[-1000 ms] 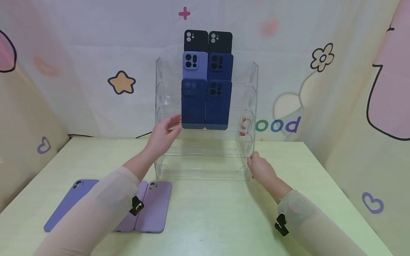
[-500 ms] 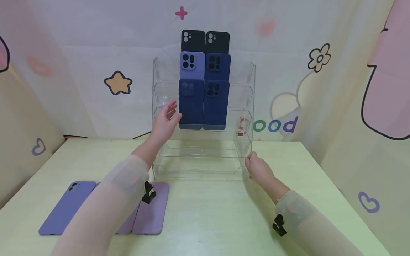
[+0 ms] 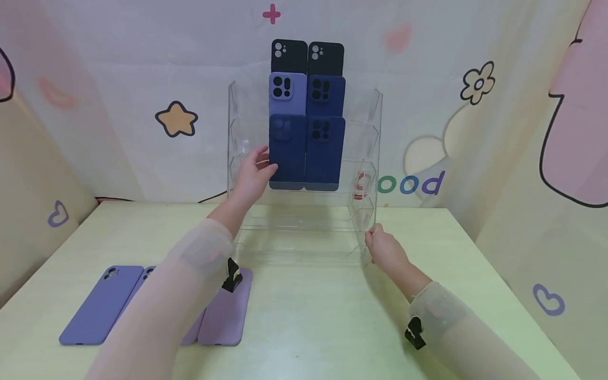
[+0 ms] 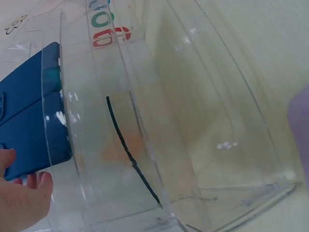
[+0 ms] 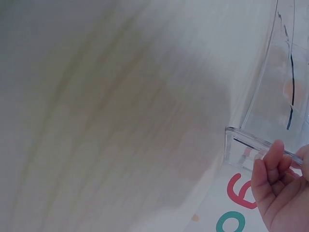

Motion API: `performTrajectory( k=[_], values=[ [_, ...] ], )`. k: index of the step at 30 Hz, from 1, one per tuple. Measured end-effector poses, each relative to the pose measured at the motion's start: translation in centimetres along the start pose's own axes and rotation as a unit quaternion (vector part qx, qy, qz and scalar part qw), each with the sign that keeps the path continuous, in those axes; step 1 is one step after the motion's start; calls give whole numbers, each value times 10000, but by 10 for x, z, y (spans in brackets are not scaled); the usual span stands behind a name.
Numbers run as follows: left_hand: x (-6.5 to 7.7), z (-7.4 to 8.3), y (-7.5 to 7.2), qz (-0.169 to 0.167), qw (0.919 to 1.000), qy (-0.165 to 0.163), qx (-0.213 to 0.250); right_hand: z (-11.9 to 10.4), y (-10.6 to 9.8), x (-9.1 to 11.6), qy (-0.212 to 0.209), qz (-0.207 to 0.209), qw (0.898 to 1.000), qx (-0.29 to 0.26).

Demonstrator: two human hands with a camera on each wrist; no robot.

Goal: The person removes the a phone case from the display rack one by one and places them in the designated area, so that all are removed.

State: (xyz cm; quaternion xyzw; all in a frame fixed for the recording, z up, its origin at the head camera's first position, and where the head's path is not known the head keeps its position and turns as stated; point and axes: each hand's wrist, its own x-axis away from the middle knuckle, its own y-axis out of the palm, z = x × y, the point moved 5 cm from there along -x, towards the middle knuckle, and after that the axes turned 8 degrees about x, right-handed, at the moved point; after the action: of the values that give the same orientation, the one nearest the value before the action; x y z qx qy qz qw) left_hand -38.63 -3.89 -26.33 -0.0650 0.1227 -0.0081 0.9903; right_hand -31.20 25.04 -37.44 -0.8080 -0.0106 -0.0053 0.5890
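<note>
A clear acrylic tiered stand (image 3: 299, 227) on the table bears two columns of phone cases: black at the top, lavender and navy in the middle, navy in front. My left hand (image 3: 252, 177) is at the left edge of the front-left navy phone case (image 3: 287, 153), its thumb overlapping the case's face and its fingers at the side. In the left wrist view that hand (image 4: 24, 198) meets the edge of the blue case (image 4: 36, 137). My right hand (image 3: 387, 247) grips the stand's lower right side panel, and its curled fingers (image 5: 274, 157) show at the panel's edge.
On the table's left lie several phone cases: a blue-violet case (image 3: 102, 306), a pale purple case (image 3: 228, 311) and others partly behind my left sleeve (image 3: 166, 295). Behind the stand hangs a patterned cloth (image 3: 119, 132), close to the table's back edge.
My left hand first rises along the stand's left side, fingers parting, then moves right until its thumb overlaps the front-left navy phone case. The right hand keeps its grip on the stand.
</note>
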Motion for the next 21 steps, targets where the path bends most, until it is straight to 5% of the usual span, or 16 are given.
performTrajectory(
  k=[8,16,21],
  values=[
    [-8,7,1,156,9982,6,-582,0,-1,2,26,-67,9999,-89],
    [-6,16,-7,173,9982,564,44,-3,-7,2,-141,84,9999,55],
    [2,18,-9,246,9973,640,246,-3,-3,2,-181,-24,9998,20]
  ],
)
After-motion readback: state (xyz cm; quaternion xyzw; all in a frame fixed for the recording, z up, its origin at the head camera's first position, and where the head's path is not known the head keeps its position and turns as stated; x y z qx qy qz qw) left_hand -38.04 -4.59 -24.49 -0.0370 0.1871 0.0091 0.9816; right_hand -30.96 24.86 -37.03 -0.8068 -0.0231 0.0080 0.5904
